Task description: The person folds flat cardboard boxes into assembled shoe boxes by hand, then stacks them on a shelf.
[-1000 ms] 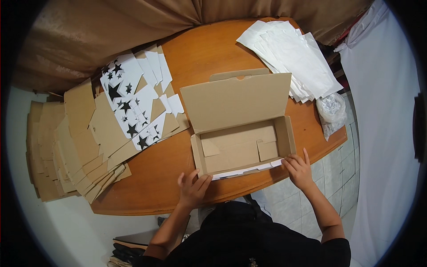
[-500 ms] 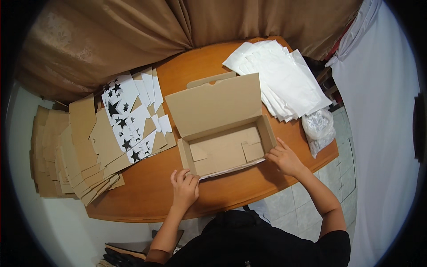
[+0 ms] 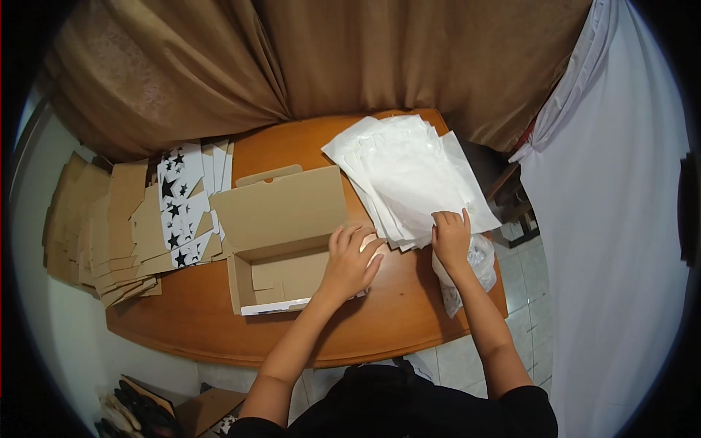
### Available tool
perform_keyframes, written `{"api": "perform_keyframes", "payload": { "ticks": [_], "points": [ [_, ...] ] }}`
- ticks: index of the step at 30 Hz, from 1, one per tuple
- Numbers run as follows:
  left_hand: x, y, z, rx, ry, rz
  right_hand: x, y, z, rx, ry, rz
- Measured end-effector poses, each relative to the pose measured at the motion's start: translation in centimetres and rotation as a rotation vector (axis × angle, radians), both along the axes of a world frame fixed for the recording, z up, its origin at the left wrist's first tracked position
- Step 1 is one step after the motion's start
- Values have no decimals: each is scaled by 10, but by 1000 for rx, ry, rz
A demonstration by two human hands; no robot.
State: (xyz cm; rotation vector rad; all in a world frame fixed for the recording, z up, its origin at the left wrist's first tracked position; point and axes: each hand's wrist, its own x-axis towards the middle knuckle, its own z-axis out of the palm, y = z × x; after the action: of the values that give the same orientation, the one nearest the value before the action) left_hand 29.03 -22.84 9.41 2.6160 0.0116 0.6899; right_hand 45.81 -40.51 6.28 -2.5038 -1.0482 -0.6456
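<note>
Cardboard box [image 3: 292, 273], standing on the desk [image 3: 409, 317] left of the white sheet stack [image 3: 409, 171], is assembled, its lid [image 3: 281, 204] not yet closed; left hand [image 3: 350, 264] covers its right end, fingers spread, while right hand [image 3: 451, 237] is at the stack's near edge, grip indeterminable.

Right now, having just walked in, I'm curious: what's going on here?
A person is working at a wooden table with both hands. The left hand is at the right end of an open cardboard box, its lid raised. The right hand is at the near edge of a pile of white sheets; whether it grips one is unclear. Flat cardboard pieces lie to the left.
</note>
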Motion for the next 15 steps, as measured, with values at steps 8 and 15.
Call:
{"api": "perform_keyframes", "payload": {
  "ticks": [8,15],
  "points": [
    [70,14,64,-8,-209,-36,3,-10,161,356,-159,425],
    [23,68,105,-242,-56,60,36,0,225,733,-36,336]
  ]
}}
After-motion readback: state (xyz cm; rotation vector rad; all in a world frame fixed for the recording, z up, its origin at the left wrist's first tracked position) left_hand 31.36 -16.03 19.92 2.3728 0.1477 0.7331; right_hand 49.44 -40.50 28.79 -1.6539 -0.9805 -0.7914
